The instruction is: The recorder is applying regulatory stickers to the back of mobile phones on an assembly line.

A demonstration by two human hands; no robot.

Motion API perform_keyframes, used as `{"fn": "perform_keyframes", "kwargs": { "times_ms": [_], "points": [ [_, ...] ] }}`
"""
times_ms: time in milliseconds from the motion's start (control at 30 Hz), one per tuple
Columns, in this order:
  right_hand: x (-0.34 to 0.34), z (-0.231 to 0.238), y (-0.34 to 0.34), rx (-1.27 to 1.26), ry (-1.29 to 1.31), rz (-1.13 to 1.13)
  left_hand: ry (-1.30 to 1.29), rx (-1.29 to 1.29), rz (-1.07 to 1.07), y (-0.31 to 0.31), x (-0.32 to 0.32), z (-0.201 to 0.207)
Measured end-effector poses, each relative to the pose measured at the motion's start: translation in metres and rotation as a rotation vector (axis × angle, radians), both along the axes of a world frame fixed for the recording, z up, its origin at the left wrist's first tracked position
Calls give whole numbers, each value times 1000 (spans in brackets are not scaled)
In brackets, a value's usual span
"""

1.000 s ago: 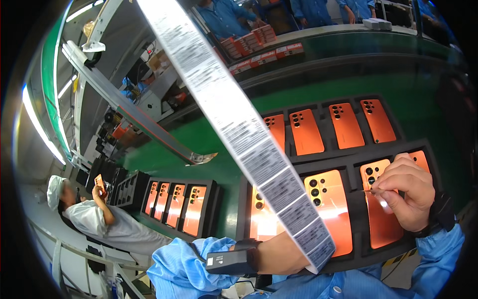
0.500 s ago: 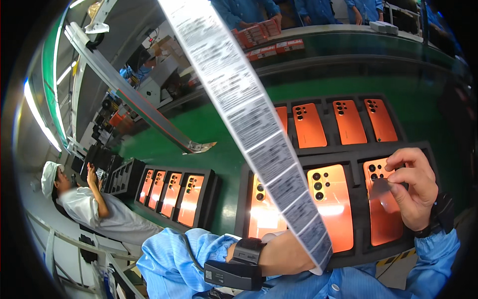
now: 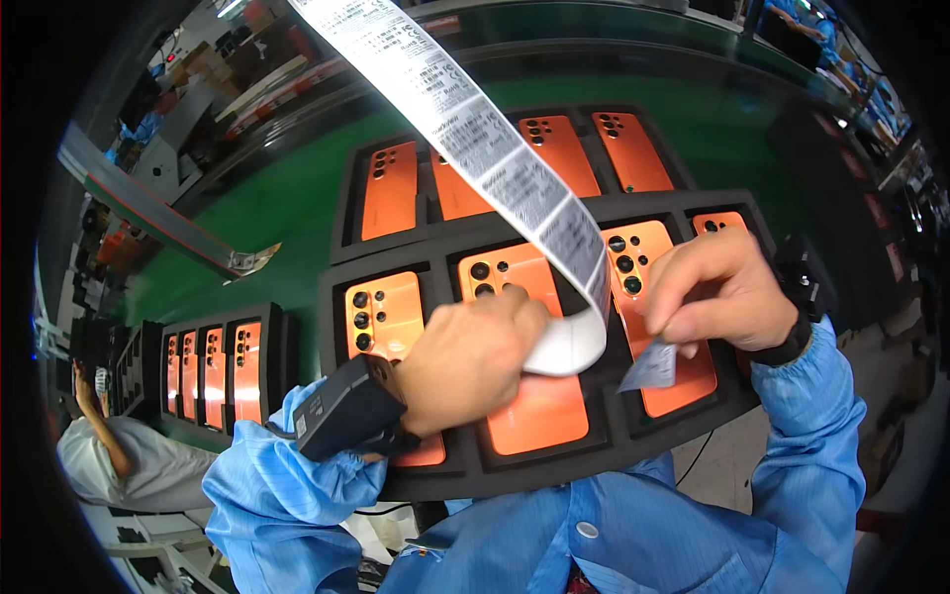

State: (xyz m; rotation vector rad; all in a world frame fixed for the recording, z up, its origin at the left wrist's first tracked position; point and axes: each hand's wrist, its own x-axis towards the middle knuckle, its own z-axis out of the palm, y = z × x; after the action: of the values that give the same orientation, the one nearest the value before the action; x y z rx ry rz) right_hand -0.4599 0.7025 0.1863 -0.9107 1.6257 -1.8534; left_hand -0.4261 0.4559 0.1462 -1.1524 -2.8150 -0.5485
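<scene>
A long white strip of printed labels (image 3: 524,188) hangs from the upper left and curls over beside my left hand (image 3: 475,361). That hand's fingers are closed on the strip's curled end, over an orange phone (image 3: 539,416); its fingertips are partly hidden. My right hand (image 3: 727,292) pinches a small greyish label (image 3: 650,366) between thumb and finger. The label hangs tilted above another orange phone (image 3: 683,396) in the near tray. Both phones lie with their camera lenses up, in slots of the black foam tray (image 3: 455,483).
Behind, a second foam tray (image 3: 346,223) holds several orange phones on the green surface (image 3: 297,267). Farther left is another phone tray (image 3: 282,361), with a person in white (image 3: 129,460) beside it. A metal arm (image 3: 148,203) slants in from the left.
My view has swung right and down over the near tray. The label strip has shifted with my left hand, now fully seen. My right hand still pinches a label, now beside the strip.
</scene>
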Motion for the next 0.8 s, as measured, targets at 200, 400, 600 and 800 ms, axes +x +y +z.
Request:
{"fn": "perform_keyframes", "kwargs": {
  "times_ms": [200,400,600,800],
  "points": [
    [5,-20,-24,292,10,174,198,333,149,-5,-45,-18],
    [10,-39,-56,330,259,-4,-575,982,512,-25,-61,0],
    [5,-52,-66,340,425,-59,-743,1212,493,-33,-58,0],
    [2,-52,-67,369,439,-52,-766,1212,475,-35,-59,-1]
  ]
}}
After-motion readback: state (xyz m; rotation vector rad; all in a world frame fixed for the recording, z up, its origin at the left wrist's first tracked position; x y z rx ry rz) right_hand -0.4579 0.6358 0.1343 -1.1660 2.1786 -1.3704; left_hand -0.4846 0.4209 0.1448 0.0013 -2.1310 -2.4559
